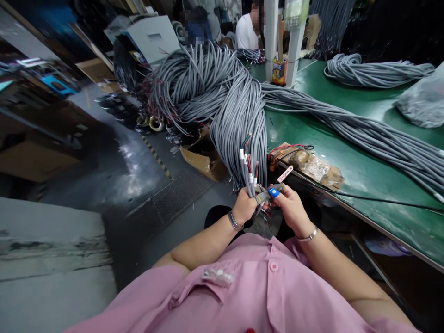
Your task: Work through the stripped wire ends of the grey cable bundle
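My left hand [244, 206] is closed round several grey cables [252, 187]. Their upper ends stand up past my fist, with white sleeves [250, 177] and bare red, black and green wires [247, 140] fanning out. A grey knitted cover wraps a finger of that hand. Close beside it, my right hand [293, 209] is pinched, with a blue cover [274, 192] on its thumb. Whatever lies between its fingertips is too small to make out. Right behind both hands hangs a thick bundle of grey cable [239, 125] over the table's edge.
A green table [391, 182] runs along my right, bearing a long cable bundle [354, 125] and a taped wooden block [312, 166] with wires. An open cardboard box [204, 162] is on the floor ahead. At left front stands a grey cabinet [55, 249]. A person [247, 31] sits at the back.
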### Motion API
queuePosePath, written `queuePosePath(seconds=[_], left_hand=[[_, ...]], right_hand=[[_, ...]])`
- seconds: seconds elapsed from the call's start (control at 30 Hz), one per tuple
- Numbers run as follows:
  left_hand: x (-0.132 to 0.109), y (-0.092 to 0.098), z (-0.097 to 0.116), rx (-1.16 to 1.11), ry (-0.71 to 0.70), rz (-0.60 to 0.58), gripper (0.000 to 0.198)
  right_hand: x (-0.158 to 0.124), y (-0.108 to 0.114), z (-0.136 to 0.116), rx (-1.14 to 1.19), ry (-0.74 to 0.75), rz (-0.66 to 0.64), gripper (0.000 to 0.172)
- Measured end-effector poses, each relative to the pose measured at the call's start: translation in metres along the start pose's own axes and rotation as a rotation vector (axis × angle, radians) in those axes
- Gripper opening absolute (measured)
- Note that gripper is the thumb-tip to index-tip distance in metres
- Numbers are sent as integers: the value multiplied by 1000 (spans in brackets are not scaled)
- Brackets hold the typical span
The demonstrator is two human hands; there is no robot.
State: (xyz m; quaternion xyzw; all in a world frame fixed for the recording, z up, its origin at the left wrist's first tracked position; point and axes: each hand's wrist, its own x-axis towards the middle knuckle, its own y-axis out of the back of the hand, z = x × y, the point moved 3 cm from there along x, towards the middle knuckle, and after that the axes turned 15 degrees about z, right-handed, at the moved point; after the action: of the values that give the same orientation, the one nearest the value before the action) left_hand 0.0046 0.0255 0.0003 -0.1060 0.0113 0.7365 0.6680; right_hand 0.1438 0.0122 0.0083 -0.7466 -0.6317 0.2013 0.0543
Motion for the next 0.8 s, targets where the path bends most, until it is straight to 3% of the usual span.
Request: queuePosePath(seconds=[0.23,0.8], left_hand=[[-1,-3,-2,-36,16,68,34],[-2,-5,-1,-129,24,160,31]], right_hand=[[4,3,9,114,-21,110,23],[1,6,14,96,-23,105,24]])
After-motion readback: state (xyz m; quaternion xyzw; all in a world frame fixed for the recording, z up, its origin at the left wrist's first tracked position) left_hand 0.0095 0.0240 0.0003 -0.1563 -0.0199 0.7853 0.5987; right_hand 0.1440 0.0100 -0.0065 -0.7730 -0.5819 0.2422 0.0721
